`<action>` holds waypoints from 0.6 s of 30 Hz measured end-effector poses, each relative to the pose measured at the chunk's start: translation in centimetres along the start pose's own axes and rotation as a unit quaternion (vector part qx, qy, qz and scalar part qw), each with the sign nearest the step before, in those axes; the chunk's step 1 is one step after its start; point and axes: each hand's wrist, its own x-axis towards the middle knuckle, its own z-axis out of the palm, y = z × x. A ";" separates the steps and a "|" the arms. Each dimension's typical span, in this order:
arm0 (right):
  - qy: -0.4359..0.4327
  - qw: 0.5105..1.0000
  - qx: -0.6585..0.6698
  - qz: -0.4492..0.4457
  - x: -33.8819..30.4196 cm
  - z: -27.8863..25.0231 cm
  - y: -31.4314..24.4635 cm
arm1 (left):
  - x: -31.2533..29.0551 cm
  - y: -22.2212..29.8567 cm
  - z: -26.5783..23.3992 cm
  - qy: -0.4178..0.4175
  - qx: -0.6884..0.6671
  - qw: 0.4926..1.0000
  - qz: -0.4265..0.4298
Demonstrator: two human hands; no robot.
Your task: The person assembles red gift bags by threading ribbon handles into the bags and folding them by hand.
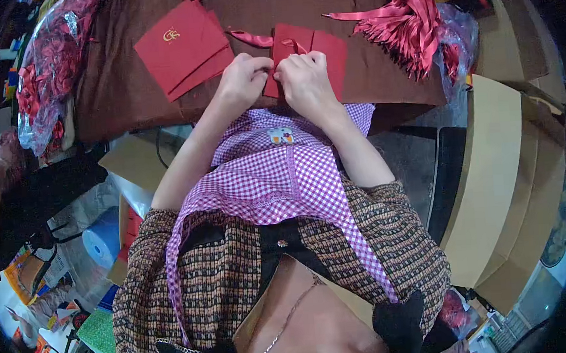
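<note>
At the counter's left edge hangs a clear plastic bag of red ribbons (59, 67). Inward from it, close to the near edge of the brown-clothed counter (111, 64), lies a loose stack of red folders (182, 49); its top one bears gold lettering and shows no ribbon. The left hand (243, 79) is nearly closed, thumb and fingertips pinched at the left side of another red folder (329, 54), near the middle of the near edge; what it pinches is hidden. A red ribbon (254, 39) trails left of that folder and loops up above the fingers. The right hand (302, 80) curls over the folder, fingers bent; whether it grips the ribbon I cannot tell. The ribbon work looks partway done, with no finished bow visible. By the right edge, a thick ribbon bundle (410, 30) suggests plenty is left.
</note>
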 end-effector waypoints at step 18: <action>-0.006 0.994 0.042 -0.102 2.5 -4.9 0.8 | -0.4 2.6 -0.2 0.019 -0.019 0.983 0.180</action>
